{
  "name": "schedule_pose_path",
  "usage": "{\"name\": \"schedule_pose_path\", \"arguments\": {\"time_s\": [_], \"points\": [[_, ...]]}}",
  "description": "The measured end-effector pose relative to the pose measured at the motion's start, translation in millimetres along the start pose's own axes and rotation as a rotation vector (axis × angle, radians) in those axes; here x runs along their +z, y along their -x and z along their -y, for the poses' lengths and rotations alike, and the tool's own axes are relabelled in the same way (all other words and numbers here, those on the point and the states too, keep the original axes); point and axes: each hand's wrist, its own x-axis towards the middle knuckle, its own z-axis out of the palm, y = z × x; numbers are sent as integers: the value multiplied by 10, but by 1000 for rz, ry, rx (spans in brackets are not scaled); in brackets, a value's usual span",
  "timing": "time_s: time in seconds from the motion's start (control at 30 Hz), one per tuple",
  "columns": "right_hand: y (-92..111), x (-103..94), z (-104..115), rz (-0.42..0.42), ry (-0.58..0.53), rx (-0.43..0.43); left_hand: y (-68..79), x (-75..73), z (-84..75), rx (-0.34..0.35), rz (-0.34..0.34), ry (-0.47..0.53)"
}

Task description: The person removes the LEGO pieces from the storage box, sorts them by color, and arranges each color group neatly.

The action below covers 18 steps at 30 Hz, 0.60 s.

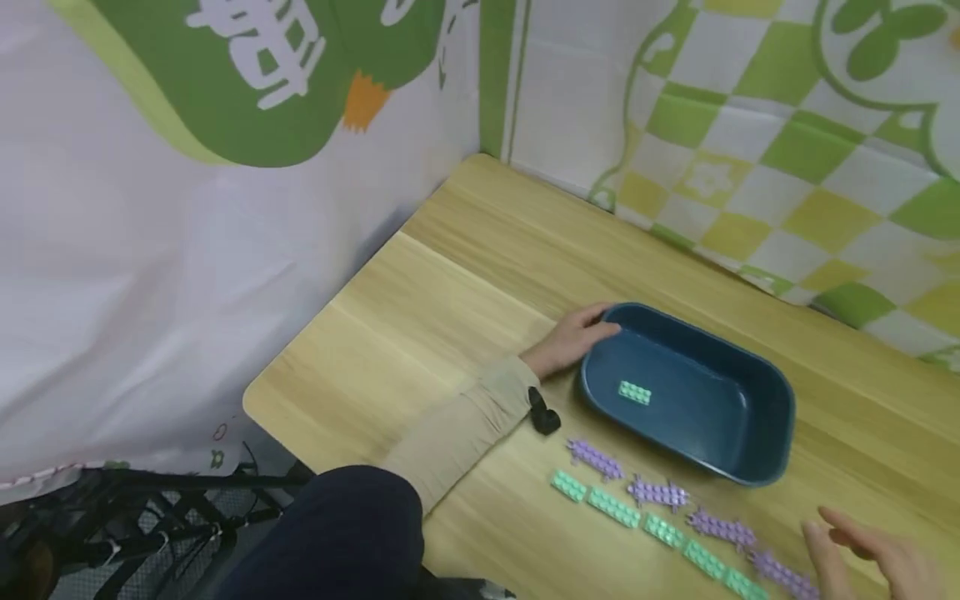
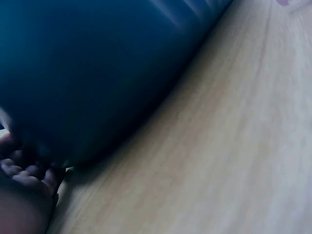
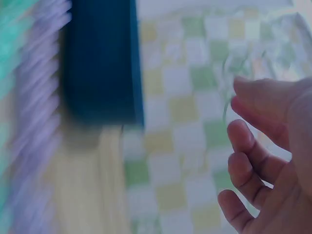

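My left hand (image 1: 572,340) grips the left end of a dark blue plastic basin (image 1: 697,408), its thumb over the rim and the other fingers outside. In the left wrist view, curled fingers (image 2: 29,173) sit at the bottom of the basin's wall. One small mint-green studded block (image 1: 635,392) lies inside the basin. My right hand (image 1: 877,552) hovers at the lower right near the end of the block rows, holding nothing. The right wrist view shows its fingers (image 3: 242,168) loosely bent and apart from any object.
In front of the basin lie a row of purple studded pieces (image 1: 657,493) with small side prongs and a row of mint-green studded blocks (image 1: 613,507). A small black object (image 1: 545,419) is by the left sleeve. Printed cloth (image 1: 780,167) hangs behind the wooden table (image 1: 420,333).
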Motion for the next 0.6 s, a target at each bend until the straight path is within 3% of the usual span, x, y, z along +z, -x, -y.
{"name": "schedule_pose_path", "arguments": {"time_s": [0.1,0.2,0.33,0.47,0.6], "points": [[-255,137,186,10,-89,-103,8,40,-19,-10,3,16],[-368,249,279,71,-83,-43,-49,218,-29,-6,50,10],[-491,433,327,326,0,79,-120,356,-67,-3,91,3],[-616,702,336,577,33,27,-91,274,-81,9,73,-10],[-712,1047,450,707,32,-74,53,26,-24,27,10,-14]]}}
